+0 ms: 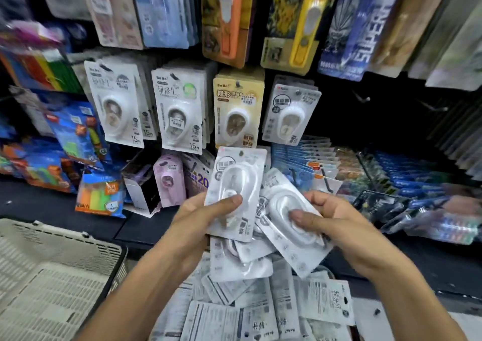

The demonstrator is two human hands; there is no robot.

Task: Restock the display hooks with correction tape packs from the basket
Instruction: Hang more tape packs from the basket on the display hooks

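My left hand (206, 214) grips a white correction tape pack (234, 181) upright, thumb across its front. My right hand (328, 215) grips a second white pack (289, 226), tilted to the right, with more packs fanned under both. Just above them the same kind of pack (290, 113) hangs on a display hook. Further loose packs (250, 306) lie piled face down below my hands. The beige plastic basket (60, 239) stands at the lower left; what it holds is not visible.
Other tape packs (177, 111) hang in a row to the left, with a yellow-carded one (238, 108) among them. Two bare hooks (362, 97) stick out of the dark panel at right. Highlighter packs (100, 194) and blue pen packs (417, 184) lie on the dark shelf.
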